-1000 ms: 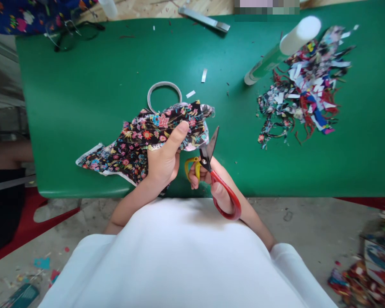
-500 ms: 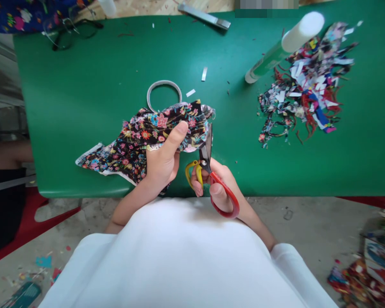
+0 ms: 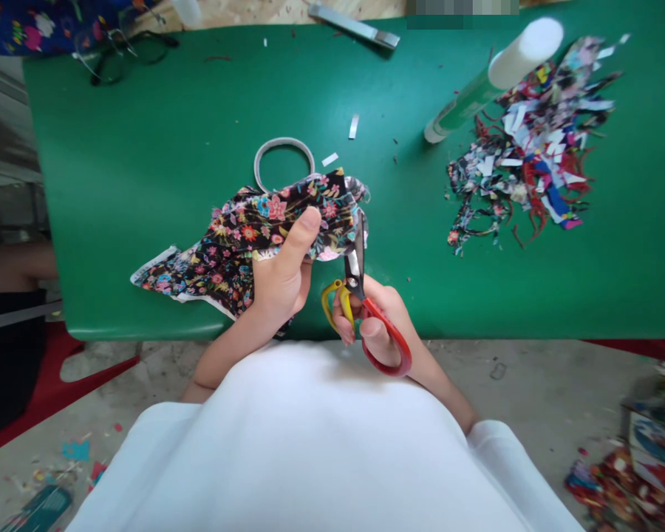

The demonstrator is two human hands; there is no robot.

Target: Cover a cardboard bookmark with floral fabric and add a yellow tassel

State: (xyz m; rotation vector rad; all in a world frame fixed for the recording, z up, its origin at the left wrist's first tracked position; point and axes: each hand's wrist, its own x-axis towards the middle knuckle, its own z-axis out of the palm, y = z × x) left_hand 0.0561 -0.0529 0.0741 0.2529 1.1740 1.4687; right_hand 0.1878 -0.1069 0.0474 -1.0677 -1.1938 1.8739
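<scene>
My left hand grips a piece of black floral fabric, thumb on top and the other fingers beneath it. White edging shows along the cloth's lower left border. In my right hand is a pair of scissors with one red and one yellow handle loop. Their dark blades point away from me and lie at the fabric's right edge. A ring-shaped roll of tape lies just behind the cloth, which covers its near side. Two small white scraps rest close to the roll.
A green and white tube stands at right, beside a heap of fabric scraps and threads. Along the far edge of the green table lie a metal cutter-like tool, eyeglasses and blue floral cloth. A person's leg is at left.
The scissors' handle loops have drawn slightly closer together, and the right thumb has shifted a little left. The fabric's right end has moved slightly; the left hand keeps its grip.
</scene>
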